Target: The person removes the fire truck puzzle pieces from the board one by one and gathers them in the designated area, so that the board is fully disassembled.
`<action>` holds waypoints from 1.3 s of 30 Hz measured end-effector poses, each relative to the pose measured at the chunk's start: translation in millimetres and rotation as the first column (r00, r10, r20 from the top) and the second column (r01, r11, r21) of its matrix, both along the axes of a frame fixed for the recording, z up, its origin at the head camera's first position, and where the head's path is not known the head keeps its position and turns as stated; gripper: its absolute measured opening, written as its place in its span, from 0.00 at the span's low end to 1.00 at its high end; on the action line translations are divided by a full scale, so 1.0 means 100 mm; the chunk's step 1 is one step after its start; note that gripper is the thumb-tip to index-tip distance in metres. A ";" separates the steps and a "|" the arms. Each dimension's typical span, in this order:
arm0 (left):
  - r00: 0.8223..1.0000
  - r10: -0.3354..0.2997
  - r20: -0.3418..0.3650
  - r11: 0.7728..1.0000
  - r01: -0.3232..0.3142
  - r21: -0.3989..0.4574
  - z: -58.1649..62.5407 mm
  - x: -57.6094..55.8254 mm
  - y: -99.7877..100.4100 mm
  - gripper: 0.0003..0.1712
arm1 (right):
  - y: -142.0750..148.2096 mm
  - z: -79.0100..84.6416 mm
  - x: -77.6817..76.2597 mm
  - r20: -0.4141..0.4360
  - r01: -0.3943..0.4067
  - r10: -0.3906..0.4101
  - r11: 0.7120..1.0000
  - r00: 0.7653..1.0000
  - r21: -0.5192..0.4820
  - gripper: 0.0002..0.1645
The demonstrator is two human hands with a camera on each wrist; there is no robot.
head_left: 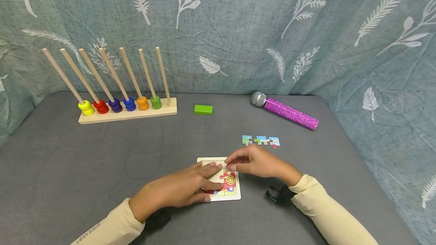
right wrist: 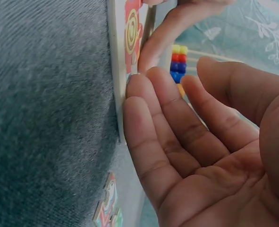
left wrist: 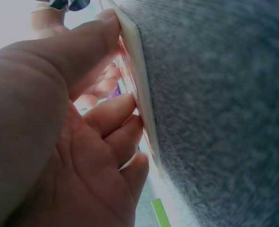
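A small square puzzle board [head_left: 218, 199] with a pale frame lies on the grey table, its lower right part filled with red and yellow picture pieces [head_left: 230, 180]. My left hand [head_left: 185, 184] rests over the board's left half, fingers spread and hiding part of the picture. Its thumb [left wrist: 104, 28] lies at the near edge in the left wrist view. My right hand [head_left: 259, 163] is at the upper right corner. In the right wrist view its loosely bent fingers [right wrist: 144, 123] touch the board's edge, and the thumb [right wrist: 238, 85] stands apart from them.
Several loose puzzle pieces [head_left: 261, 140] lie just beyond my right hand. Behind are a purple glitter microphone [head_left: 291, 113], a green block [head_left: 203, 110] and a wooden peg stand [head_left: 127, 116] with coloured rings. A patterned curtain [head_left: 218, 33] hangs behind the table.
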State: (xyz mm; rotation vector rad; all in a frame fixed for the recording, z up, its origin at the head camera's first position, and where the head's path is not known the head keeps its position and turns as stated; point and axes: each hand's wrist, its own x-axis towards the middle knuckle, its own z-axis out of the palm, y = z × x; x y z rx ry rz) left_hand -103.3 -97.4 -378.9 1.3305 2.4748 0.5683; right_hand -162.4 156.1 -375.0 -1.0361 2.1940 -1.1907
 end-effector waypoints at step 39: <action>1.000 -0.012 -0.004 1.000 0.012 0.002 -0.04 -0.01 0.00 0.23 | -0.07 0.01 0.00 -0.045 -0.097 0.099 0.995 0.994 0.036 0.07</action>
